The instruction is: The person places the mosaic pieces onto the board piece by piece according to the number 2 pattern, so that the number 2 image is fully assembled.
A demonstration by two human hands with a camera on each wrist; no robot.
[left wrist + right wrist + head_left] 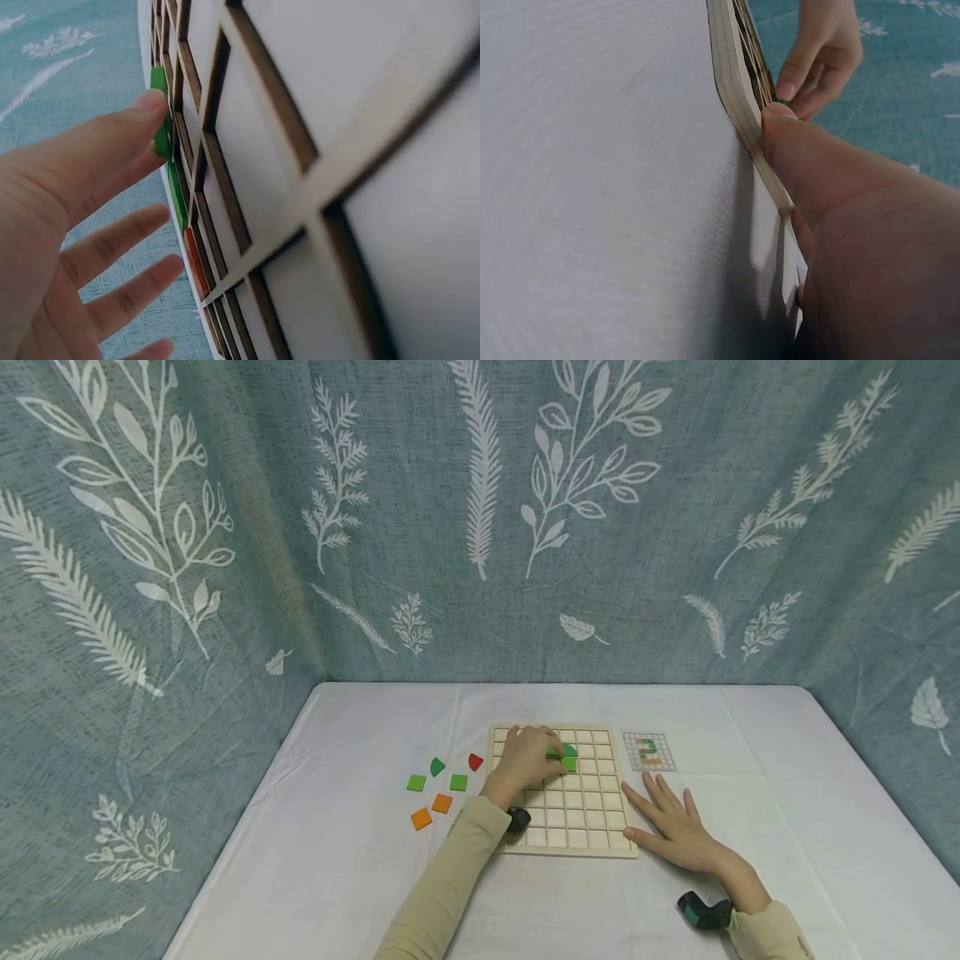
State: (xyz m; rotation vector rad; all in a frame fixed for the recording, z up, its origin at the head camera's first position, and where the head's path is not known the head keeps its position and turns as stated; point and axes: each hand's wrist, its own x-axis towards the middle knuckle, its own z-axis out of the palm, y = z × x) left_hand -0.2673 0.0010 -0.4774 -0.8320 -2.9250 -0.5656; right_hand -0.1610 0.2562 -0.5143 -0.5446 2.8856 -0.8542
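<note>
L hand (527, 758) w/ green block (162, 136) at grid board (573, 819)
Thumb & finger pinch it; R hand (678, 837) has straight fingers, touching grid board edge.

White-covered table (570, 902) carries a gridded board (573, 818); patterned card (649, 752); loose coloured tiles (442, 803).

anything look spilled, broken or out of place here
Nothing stands out. The pale wooden grid board lies flat without visible damage; the loose green, orange and red flat pieces beside it look simply set out.
</note>
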